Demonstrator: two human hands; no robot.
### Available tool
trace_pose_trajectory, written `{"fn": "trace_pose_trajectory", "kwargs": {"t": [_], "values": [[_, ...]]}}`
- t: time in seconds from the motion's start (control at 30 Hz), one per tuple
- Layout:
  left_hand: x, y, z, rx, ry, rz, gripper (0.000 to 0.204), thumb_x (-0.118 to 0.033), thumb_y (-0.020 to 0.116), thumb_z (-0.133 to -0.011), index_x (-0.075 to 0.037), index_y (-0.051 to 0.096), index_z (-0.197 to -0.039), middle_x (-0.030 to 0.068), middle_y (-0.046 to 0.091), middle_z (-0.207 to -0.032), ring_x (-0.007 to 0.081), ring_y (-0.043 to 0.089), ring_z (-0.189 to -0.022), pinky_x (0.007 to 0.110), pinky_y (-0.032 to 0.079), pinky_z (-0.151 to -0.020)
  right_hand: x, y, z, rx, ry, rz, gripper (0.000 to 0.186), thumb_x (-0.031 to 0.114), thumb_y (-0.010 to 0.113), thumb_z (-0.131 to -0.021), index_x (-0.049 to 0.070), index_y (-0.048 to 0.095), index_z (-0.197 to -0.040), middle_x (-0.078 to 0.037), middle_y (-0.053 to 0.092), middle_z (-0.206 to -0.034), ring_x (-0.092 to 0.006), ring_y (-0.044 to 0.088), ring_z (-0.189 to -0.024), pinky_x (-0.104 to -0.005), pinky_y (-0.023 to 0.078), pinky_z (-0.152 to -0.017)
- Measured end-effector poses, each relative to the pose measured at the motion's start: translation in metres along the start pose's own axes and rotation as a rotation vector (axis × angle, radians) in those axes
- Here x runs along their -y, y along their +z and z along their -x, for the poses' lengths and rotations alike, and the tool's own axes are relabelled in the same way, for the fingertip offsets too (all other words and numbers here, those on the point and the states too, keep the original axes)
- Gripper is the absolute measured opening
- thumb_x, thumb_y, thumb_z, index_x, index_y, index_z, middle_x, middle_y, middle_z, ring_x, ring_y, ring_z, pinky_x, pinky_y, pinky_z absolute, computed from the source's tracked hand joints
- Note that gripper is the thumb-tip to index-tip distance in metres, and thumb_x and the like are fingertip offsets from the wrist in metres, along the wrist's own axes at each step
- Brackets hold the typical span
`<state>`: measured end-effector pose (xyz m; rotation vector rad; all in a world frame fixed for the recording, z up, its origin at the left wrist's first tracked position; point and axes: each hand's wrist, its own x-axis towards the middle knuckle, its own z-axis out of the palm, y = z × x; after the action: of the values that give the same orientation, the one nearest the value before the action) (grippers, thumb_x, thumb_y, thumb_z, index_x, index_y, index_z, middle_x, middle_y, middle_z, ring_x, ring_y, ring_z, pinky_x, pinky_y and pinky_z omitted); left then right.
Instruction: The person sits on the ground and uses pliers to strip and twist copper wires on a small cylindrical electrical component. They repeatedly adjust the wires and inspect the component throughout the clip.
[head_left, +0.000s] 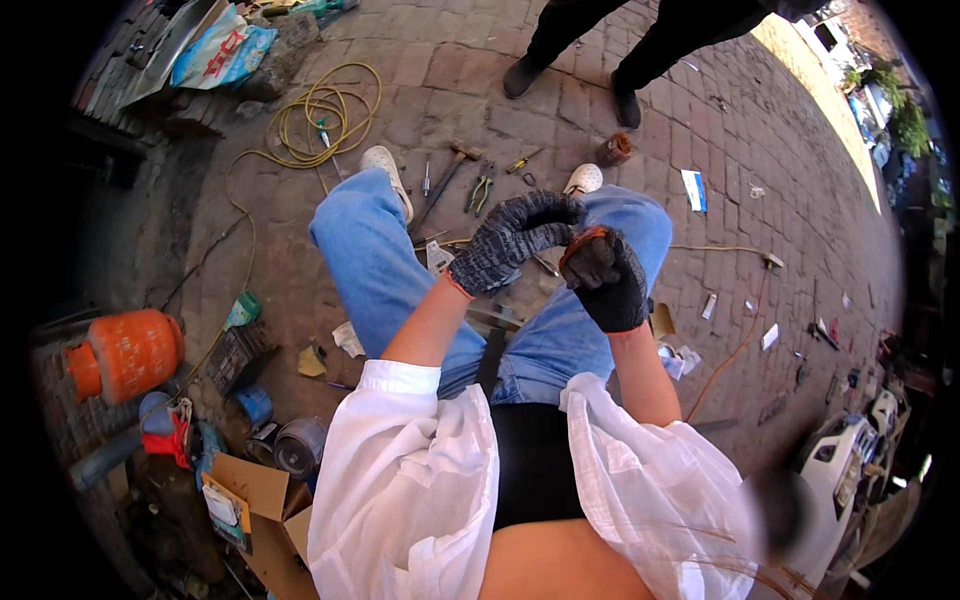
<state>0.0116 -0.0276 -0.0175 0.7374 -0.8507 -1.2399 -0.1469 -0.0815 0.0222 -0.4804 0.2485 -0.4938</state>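
My left hand [508, 242], in a mottled grey glove with an orange cuff edge, has its fingers curved inward beside my right hand; what, if anything, they grip is hidden. My right hand [617, 292], gloved dark, is closed around a dark lumpy object [589, 256] with orange-brown edging, too unclear to name. Both are above my jeans-clad knees. On the paving beyond them lie a hammer [462, 151], green-handled pliers [478, 193], a small yellow-handled tool [521, 163] and a rusty can [615, 150].
A person [625, 95] in dark trousers stands ahead on brick paving [760, 150]. A coiled yellow hose [300, 148] lies front left. An orange gas cylinder [135, 355], a cardboard box [265, 520] and buckets [298, 447] are at left; a white vehicle panel [838, 470] is at lower right.
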Motion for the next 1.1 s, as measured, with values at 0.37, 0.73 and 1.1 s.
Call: {"fn": "trace_pose_trajectory", "kwargs": {"t": [0.37,0.73,1.1], "values": [[-0.042,0.034,-0.002,-0.045,0.454,-1.002,0.034,-0.010,0.056,-0.081,-0.006,0.054,-0.114,0.0141,0.055,-0.112,0.0271,0.051,-0.107,0.038,0.037,-0.094,0.000,0.001,0.004,-0.060,-0.001,0.074,0.033,0.035,0.039,-0.092,0.015,0.045,-0.067,0.006,0.032,-0.049,-0.0106,0.036,-0.050,-0.0274,0.035,-0.056],[-0.027,0.030,0.007,0.014,0.393,-0.974,0.029,-0.009,0.059,-0.079,-0.002,0.058,-0.107,0.0152,0.058,-0.105,0.0277,0.057,-0.096,0.036,0.043,-0.088,0.006,0.013,0.011,-0.221,-0.092,0.158,0.032,0.033,0.039,-0.092,0.013,0.043,-0.066,0.004,0.032,-0.050,-0.0118,0.034,-0.049,-0.0272,0.032,-0.053],[-0.020,0.039,0.027,-0.438,-0.111,-0.231,0.017,-0.008,0.062,-0.081,-0.001,0.063,-0.096,0.0061,0.064,-0.087,0.0108,0.060,-0.083,0.023,0.048,-0.073,0.015,0.021,-0.002,-0.059,-0.062,-0.349,0.030,0.029,0.037,-0.093,0.013,0.043,-0.068,0.006,0.033,-0.050,-0.0091,0.033,-0.050,-0.0234,0.028,-0.052]]}}
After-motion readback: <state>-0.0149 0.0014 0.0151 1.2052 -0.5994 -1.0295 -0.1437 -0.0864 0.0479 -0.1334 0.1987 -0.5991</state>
